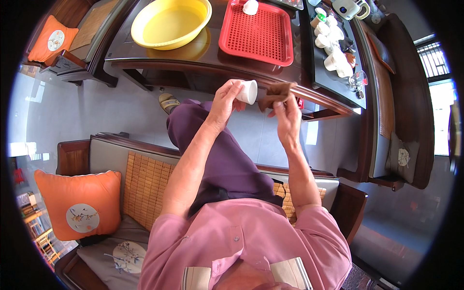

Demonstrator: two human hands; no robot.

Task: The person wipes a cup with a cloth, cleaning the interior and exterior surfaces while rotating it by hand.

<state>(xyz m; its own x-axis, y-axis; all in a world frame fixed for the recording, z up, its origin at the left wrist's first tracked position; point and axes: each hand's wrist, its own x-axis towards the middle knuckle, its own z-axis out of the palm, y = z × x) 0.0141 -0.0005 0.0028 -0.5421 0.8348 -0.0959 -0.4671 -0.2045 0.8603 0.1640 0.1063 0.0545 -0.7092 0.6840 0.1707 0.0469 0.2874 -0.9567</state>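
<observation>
My left hand (pixel 226 101) grips a small white cup (pixel 248 92) by its side, its mouth turned to the right. Just right of it, my right hand (pixel 286 112) pinches a crumpled brown cloth (pixel 277 95), apart from the cup. Both hands are held above my lap, near the front edge of the dark wooden table (pixel 174 65). Beyond them on the table is a red perforated plastic tray (pixel 256 36) with a small white cup (pixel 250 7) at its far end. A yellow plastic basin (pixel 170 23) holding liquid stands left of the tray.
At the right of the table, a dark tea tray (pixel 322 78) carries several white cups and pots (pixel 335 59), a clear glass vessel (pixel 359 79) and an electric kettle (pixel 348 9). An orange cushion (pixel 81 203) lies on the bench at my left. A wooden sofa (pixel 406 90) stands far right.
</observation>
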